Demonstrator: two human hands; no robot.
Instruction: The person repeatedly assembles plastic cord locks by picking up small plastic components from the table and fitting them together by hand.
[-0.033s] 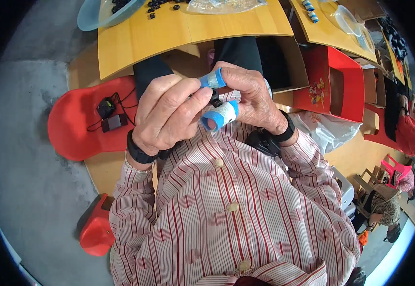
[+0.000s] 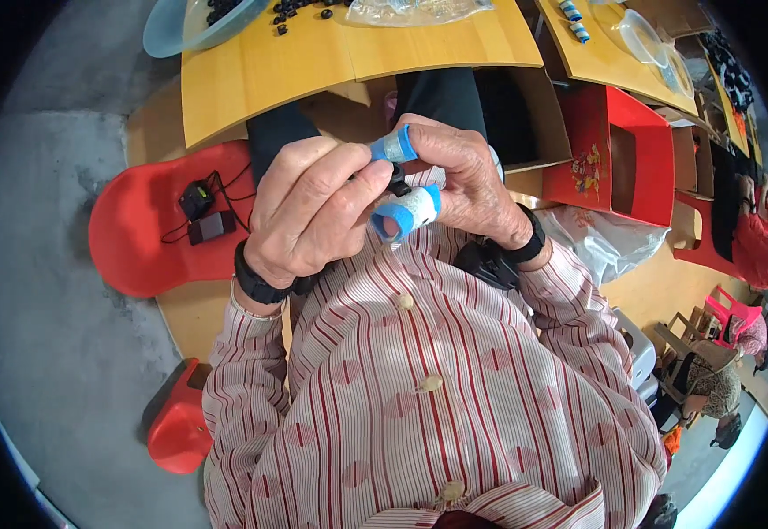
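Observation:
In front of my chest, both hands meet around a small black part [image 2: 397, 182], mostly covered by fingers. My left hand [image 2: 318, 207] comes in from the left with bent fingers, their tips pinched against the black part. My right hand [image 2: 468, 181] grips it from the other side between two fingers. Those two digits wear blue-and-white wraps: an upper wrap [image 2: 393, 146] and a lower wrap [image 2: 409, 213], with a fingertip showing at the lower one's open end. The part's exact shape is hidden.
Ahead stands a yellow wooden table [image 2: 269, 93] with loose black parts [image 2: 285, 11], a plastic bag [image 2: 415, 9] and a translucent basin [image 2: 194, 33]. A red chair [image 2: 137, 234] at left bears black devices [image 2: 208, 212]. Right are a red box [image 2: 613, 159] and a seated person [image 2: 710, 383].

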